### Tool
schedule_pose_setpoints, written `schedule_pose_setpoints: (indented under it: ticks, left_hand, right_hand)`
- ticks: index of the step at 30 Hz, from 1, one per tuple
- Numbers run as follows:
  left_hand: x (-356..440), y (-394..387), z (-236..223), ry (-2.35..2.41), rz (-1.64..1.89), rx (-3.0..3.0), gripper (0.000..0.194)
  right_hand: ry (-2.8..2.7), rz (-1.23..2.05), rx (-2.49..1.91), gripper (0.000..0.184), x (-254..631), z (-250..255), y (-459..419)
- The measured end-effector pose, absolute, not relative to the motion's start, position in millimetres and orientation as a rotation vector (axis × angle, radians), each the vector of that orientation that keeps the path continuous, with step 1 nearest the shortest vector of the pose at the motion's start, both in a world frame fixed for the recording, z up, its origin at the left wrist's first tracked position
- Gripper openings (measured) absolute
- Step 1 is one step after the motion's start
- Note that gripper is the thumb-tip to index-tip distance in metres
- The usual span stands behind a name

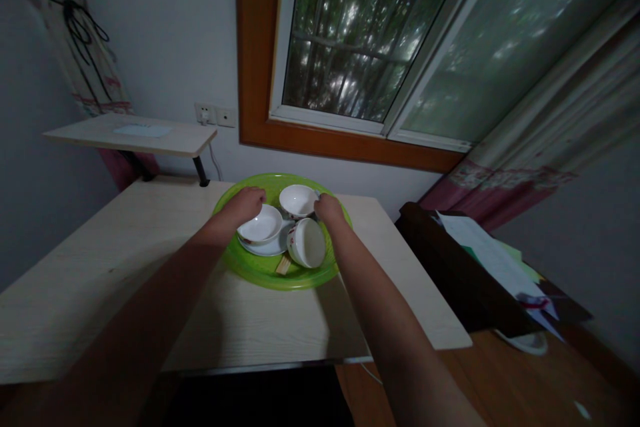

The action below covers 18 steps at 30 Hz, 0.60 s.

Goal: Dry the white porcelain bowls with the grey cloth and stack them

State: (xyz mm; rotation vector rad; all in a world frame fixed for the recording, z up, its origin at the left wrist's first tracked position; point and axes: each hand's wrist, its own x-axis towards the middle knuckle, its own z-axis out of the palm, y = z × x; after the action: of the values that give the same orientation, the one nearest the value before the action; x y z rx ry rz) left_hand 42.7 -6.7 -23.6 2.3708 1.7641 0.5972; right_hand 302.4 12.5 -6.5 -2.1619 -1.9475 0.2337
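A green round tray [270,280] on the table holds several white dishes. My left hand [246,205] is closed at the back left rim of a white bowl [261,225], which sits over a white plate [263,250]. Closed at the right rim of another white bowl [297,199], toward the back, is my right hand [329,208]. Its fingertips are partly hidden. In front of that hand a third bowl [307,243] with a printed outside lies tipped on its side. Short wooden pieces like chopstick ends [283,264] stick out beside it.
The pale wooden table [280,327] carries a raised shelf [135,137] with a sheet of paper [143,130] at the back left. Behind are a wall socket [205,112] and a window [360,33]. Papers [480,243] lie on a dark piece of furniture at the right.
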Motion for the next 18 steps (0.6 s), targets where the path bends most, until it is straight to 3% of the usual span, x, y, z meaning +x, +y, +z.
schedule_pose_setpoints:
  ticks: [11,18]
  left_hand:
    - [41.8,-7.5,-21.6,1.799,0.682,2.401,0.029]
    - [39.8,-7.0,-10.2,1.93,1.181,2.163,0.028]
  right_hand:
    - [-1.869,0.347,-2.055,0.034,304.5,-9.1,18.5]
    - [-1.872,0.471,-1.753,0.033,299.4,-12.2,23.3]
